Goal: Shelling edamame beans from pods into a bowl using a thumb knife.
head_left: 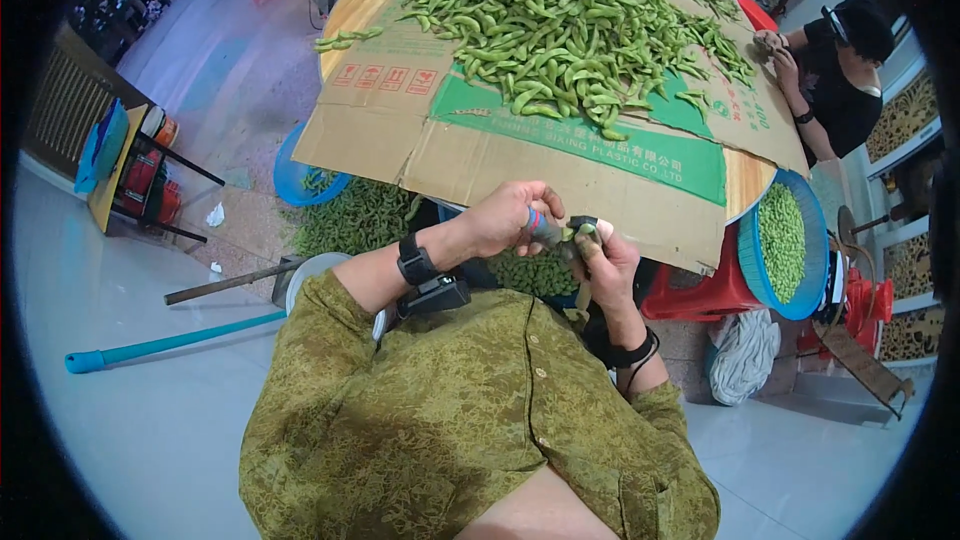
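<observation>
In front of my body, just off the near edge of the cardboard, my left hand [505,218] and my right hand [607,262] meet. Both are closed, pinching a small green edamame pod [567,234] between the fingertips; the fingers cover most of it. Dark coverings wrap some fingertips, with red and blue bands on a left finger. Below the hands, partly hidden by them, lie shelled green beans [535,275]. A large heap of edamame pods [560,30] covers the flattened cardboard [370,145] on the round table ahead.
A blue basket [818,265] of shelled beans rests by a red plastic stool [690,292]. Empty pods [360,223] lie at left beside a blue basin [290,175]. A teal pole [170,345] lies on the floor. Two other people are at the table, right and far left.
</observation>
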Motion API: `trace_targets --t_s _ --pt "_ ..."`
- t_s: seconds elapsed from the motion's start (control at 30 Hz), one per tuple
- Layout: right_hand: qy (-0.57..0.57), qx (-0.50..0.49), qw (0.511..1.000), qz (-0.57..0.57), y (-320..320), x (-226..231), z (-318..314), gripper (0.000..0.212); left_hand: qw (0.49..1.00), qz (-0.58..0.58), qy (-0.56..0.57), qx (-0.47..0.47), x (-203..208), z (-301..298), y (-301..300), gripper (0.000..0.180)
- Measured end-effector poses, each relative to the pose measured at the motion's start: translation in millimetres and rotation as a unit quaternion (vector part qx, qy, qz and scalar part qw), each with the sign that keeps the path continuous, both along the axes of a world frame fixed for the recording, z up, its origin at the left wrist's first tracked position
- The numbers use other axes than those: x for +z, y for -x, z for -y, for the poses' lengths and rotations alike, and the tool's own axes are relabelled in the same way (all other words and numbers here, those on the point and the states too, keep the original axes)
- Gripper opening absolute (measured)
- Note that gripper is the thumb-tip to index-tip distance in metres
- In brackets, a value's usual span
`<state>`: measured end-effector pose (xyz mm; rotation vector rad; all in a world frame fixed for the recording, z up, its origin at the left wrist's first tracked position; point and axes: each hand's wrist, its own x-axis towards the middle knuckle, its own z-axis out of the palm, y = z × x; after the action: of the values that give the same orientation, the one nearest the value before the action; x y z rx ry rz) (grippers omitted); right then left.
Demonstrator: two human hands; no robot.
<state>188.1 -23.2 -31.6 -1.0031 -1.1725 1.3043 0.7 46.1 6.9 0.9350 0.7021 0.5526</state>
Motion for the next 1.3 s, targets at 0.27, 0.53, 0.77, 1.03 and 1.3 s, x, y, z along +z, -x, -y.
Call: trace_targets --t_s 0.27,0.53,0.77,1.03,1.3 --pt "-0.179 -0.067 0.962 0.194 13.0 6.7 -0.6 0.019 0.961 -0.168 -0.190 -0.108 18.4 14.4 12.4 0.013" --pt "-0.196 -0.058 0.938 0.280 -6.1 12.1 12.4 0.021 0.559 -0.549 -0.561 -0.266 67.2 16.0 115.3 0.005" --pt "-0.189 -0.011 0.945 0.266 9.8 10.4 4.5 0.020 0.522 -0.415 -0.742 -0.075 52.9 -78.0 64.0 0.013" --pt "-0.008 0.016 0.996 0.086 5.4 13.2 10.5 0.030 0.400 -0.464 -0.785 -0.084 20.4 -145.9 33.8 0.015" --pt "0.011 -0.020 0.999 -0.040 9.8 25.3 0.2 0.033 0.808 -0.289 -0.513 0.036 28.9 -93.9 21.9 0.008"
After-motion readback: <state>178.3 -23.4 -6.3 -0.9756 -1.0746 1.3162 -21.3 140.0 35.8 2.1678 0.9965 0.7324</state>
